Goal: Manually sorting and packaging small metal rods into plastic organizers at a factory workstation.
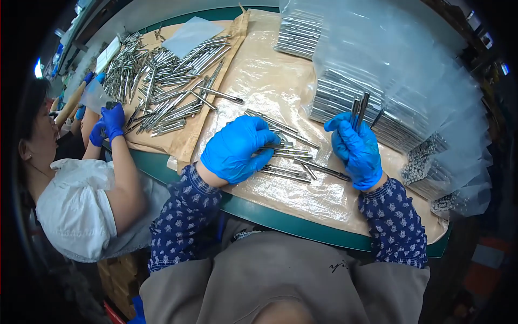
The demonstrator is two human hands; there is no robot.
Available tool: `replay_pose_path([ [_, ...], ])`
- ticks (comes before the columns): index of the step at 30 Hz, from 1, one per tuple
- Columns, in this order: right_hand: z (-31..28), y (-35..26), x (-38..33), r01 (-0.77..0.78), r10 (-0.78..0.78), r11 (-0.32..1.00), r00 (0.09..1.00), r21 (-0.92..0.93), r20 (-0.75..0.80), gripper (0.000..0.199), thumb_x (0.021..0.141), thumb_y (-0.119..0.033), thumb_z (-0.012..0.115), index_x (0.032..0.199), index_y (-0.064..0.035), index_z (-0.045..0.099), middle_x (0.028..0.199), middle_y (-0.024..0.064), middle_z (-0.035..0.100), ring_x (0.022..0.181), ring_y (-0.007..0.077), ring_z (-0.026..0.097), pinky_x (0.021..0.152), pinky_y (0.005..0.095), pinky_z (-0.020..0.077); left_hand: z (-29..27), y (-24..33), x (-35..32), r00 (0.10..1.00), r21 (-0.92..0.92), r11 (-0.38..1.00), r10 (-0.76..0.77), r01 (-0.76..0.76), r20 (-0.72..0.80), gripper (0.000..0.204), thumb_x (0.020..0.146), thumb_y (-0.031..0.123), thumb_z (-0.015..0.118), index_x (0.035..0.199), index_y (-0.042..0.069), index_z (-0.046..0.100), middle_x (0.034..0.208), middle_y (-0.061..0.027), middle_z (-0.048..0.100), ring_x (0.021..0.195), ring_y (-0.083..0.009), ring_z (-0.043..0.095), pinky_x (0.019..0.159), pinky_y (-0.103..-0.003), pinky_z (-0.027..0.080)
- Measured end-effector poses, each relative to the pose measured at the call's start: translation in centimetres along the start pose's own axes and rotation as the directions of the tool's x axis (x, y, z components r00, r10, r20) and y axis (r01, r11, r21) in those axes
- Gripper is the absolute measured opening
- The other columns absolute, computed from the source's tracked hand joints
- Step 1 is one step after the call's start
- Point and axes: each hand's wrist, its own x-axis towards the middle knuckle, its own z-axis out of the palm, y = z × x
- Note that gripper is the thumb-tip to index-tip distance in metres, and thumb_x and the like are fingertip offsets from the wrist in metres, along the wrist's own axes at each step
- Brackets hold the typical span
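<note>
My left hand point(235, 151), in a blue glove, curls its thumb and fingers round the ends of some slim metal rods point(291, 153) at the middle of the table. Upright in my right hand point(357, 154), also gloved in blue, stand a few shiny metal rods point(364, 105), their upper ends sticking out above the fingers. Around and between my hands lie several loose rods, among them a long rod point(329, 170) slanting toward my right wrist. Their lower parts in my right hand are hidden by the glove.
Clear plastic bags point(372, 48) packed with stacked rods point(350, 100) line the far right side. A large heap of loose rods point(172, 81) lies on brown paper point(186, 137) at the left. Beside it a co-worker's blue-gloved hands point(112, 121) work. The green table edge point(280, 216) runs near me.
</note>
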Motion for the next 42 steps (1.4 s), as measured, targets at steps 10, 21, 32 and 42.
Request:
replay_pose_path([
  [10,0.2,0.6,0.4,-0.079,0.076,0.996,0.996,-0.047,-0.049,0.022,0.094,-0.019,0.049,0.096,0.0017,0.058,0.057,-0.0053,0.040,0.047,0.0028,0.032,0.043,0.0174,0.0235,0.8,-2.7,1.6,0.987,0.159,0.987,-0.051,0.027,0.150,0.014,0.073,0.008,0.061,0.086,0.003,0.063,0.081,-0.0137,0.057,0.078,-0.0309,0.055,0.071,-0.035,0.047],
  [21,-0.7,1.0,0.6,-0.126,0.124,0.991,0.991,-0.051,-0.043,0.023,0.094,-0.020,0.048,0.096,0.0001,0.059,0.057,-0.0055,0.039,0.046,0.0024,0.032,0.042,0.0172,0.0232,-2.0,-4.3,1.9,0.998,0.000,0.999,-0.053,0.054,-0.045,0.023,0.078,0.008,0.061,0.100,0.004,0.061,0.088,-0.0111,0.056,0.080,-0.0247,0.058,0.073,-0.032,0.048],
  [32,-0.7,0.8,0.9,-0.182,0.181,0.975,0.983,-0.127,-0.018,0.025,0.094,-0.022,0.047,0.098,-0.0011,0.060,0.057,-0.0069,0.038,0.047,0.0018,0.032,0.043,0.0166,0.0235,-0.8,-5.0,2.6,0.997,0.100,0.995,0.013,-0.006,-0.073,0.026,0.074,0.011,0.063,0.099,0.007,0.060,0.083,-0.0116,0.061,0.078,-0.0288,0.060,0.067,-0.035,0.048],
  [42,-0.6,0.7,0.9,-0.198,0.199,0.977,0.980,-0.072,-0.003,0.024,0.094,-0.021,0.047,0.098,-0.0003,0.060,0.057,-0.0073,0.037,0.047,0.0019,0.031,0.043,0.0163,0.0242,-0.2,-4.5,9.0,0.896,0.407,0.909,-0.107,-0.088,0.432,0.022,0.073,0.027,0.066,0.088,0.011,0.062,0.080,-0.0115,0.062,0.077,-0.0307,0.061,0.067,-0.040,0.049],
])
